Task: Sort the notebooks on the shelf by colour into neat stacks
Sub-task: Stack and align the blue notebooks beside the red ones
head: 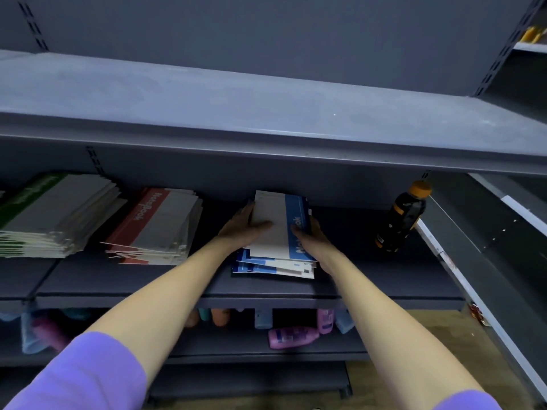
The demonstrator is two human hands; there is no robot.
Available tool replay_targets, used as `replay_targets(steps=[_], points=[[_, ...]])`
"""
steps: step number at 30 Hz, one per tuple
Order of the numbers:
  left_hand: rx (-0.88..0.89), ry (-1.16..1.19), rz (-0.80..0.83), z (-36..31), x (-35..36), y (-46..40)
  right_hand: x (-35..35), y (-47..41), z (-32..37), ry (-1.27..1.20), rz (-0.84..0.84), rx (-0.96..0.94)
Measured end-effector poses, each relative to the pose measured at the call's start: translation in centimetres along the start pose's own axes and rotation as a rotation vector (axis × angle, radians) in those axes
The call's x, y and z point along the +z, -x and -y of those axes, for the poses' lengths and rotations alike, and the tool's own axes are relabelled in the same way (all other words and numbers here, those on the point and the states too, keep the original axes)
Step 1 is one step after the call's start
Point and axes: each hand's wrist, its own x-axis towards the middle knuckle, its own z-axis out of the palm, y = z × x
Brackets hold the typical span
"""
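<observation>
Grey shelf [266,288] is holding green stack [56,214] and red stack [157,229] already sorted left of the blue stack [275,261], whose top notebook [281,229] the left hand [242,227] and right hand [310,232] are gripping by its sides.

A shop: slotted metal shelving [266,137] stocked with toiletry bottles [291,335].
</observation>
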Motion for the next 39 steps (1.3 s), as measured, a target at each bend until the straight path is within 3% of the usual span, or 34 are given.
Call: replay_targets(steps=[5,8,12,17,27,33,39], points=[[0.025,0.031,0.106,0.4,-1.0,1.3,0.5,1.3,-0.1,0.097,-0.073,-0.144],[0.069,-0.056,0.194,0.9,-1.5,2.9,0.7,3.2,-0.3,0.306,-0.054,-0.27],[0.186,-0.267,0.286,2.0,-0.8,4.4,0.7,4.7,-1.2,0.554,0.028,-0.277],[0.232,-0.34,0.118,3.3,1.1,5.0,1.4,4.9,-2.0,0.791,0.005,-0.309],[0.124,-0.361,-0.037,1.6,2.2,4.3,1.6,2.1,-1.6,0.696,-0.041,-0.302],[0.16,-0.353,-0.032,3.5,3.0,5.5,1.8,3.8,-3.4,0.693,-0.17,-0.441],[0.201,-0.305,-0.168,4.1,3.9,5.9,2.4,3.6,-4.5,0.709,-0.236,-0.495]])
